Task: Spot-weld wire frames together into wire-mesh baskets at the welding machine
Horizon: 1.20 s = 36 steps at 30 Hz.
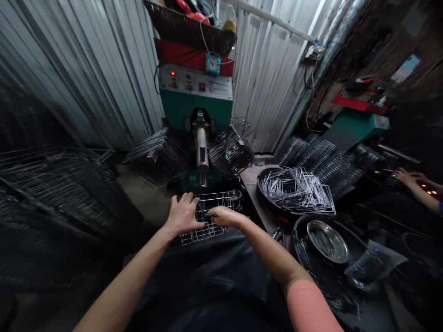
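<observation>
A wire rack (pixel 212 235) of thin metal rods lies in front of me, below the welding machine's upper arm (pixel 202 150). Spread over its left side, my left hand (pixel 184 213) holds the rack, fingers at the far edge and thumb toward the middle. My right hand (pixel 223 216) is closed over the rack's middle. Something small and dark shows at its fingertips, too unclear to name. Just behind the rack's right corner sits a small metal dish (pixel 235 195).
Stacks of bent wire frames stand left (pixel 155 154) and right (pixel 231 150) of the green machine (pixel 197 103). On the right are a black basin of wire frames (pixel 297 189), a steel bowl (pixel 327 240) and a plastic bag (pixel 375 263). Another person's hands (pixel 410 177) work at far right.
</observation>
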Motion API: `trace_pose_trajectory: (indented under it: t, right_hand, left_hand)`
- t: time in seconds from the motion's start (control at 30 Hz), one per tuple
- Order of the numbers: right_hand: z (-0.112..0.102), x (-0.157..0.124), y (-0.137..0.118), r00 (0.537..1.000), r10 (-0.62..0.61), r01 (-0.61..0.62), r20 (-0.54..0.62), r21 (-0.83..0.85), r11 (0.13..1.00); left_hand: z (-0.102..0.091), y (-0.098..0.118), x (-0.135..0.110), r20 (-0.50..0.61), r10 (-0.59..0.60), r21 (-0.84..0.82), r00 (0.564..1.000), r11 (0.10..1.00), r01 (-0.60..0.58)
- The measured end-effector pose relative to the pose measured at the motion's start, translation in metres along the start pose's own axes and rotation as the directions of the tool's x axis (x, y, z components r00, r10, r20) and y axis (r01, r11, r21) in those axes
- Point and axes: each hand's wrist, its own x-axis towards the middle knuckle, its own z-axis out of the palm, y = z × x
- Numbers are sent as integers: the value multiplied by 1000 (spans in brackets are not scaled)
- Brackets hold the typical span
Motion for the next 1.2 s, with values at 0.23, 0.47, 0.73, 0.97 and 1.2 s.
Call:
trace_pose_trajectory:
  t: [0.23, 0.47, 0.73, 0.97, 1.2]
  right_hand:
    - [7, -2, 8, 990, -119, 118, -72, -26, 993]
    - [17, -1, 6, 982, -88, 61, -166, -157, 986]
    - [20, 1, 7, 979, -51, 10, -199, -199, 980]
    - [15, 9, 10, 978, -58, 20, -201, -186, 982]
    - [16, 14, 10, 977, -65, 27, -201, -188, 982]
  left_hand:
    - [5, -5, 3, 11, -10, -4, 1000, 1000, 10]
    - [8, -13, 8, 18, -23, -24, 1000, 999, 24]
    - [13, -25, 16, -51, 18, -23, 999, 1000, -19]
    - [12, -28, 21, -69, -3, -33, 998, 999, 0]
    - [9, -30, 22, -43, -8, -35, 999, 999, 6]
